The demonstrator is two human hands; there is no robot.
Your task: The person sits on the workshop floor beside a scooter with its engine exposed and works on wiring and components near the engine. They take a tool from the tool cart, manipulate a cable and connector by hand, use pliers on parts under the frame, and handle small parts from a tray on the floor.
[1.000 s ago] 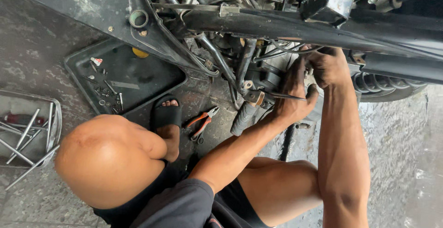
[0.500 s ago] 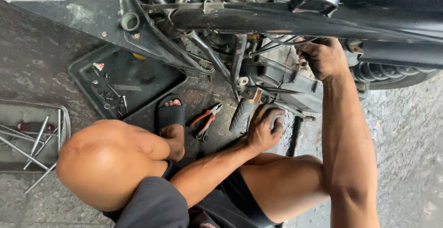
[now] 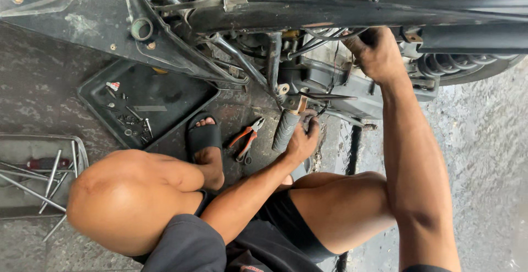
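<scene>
I squat beside a stripped motorcycle (image 3: 341, 8) whose black frame tube runs across the top. My left hand (image 3: 301, 139) is low by the grey rubber foot peg (image 3: 285, 130), with its fingers curled on the metal bracket at the peg's upper end. My right hand (image 3: 377, 55) is higher up, under the frame tube. It is closed on a dark part there, beside a bundle of black cables (image 3: 324, 35). What sits inside that fist is hidden.
Red-handled pliers (image 3: 246, 140) lie on the wet concrete by my sandalled foot (image 3: 204, 140). A black tray (image 3: 165, 93) with small bolts sits to the left. At the far left is a metal tray (image 3: 22, 151) with long tools. A coil spring (image 3: 451, 63) is at the right.
My left hand dropped from the engine parts near my right hand down to the foot peg. The right hand stayed at the frame. The view shifted slightly.
</scene>
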